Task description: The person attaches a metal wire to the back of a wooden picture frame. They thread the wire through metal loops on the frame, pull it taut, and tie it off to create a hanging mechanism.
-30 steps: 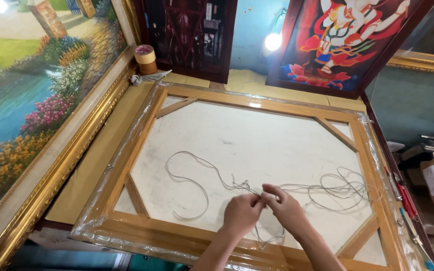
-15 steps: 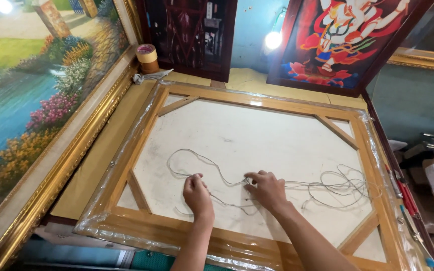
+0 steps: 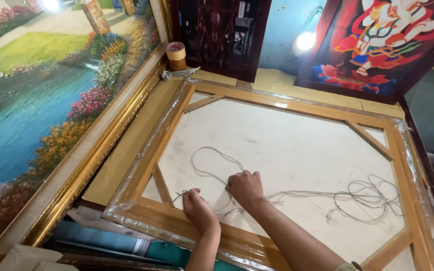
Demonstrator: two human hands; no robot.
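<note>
At far left a gold-framed landscape painting leans beside the bench. We look down at the back of a wooden picture frame wrapped in clear film. Our left hand has slid toward the frame's lower left brace and now pinches the end of the grey cord there. Our right hand, fingers curled, presses the cord against the white backing. Loose coils have thinned at right, so the cord is being drawn leftward
</note>
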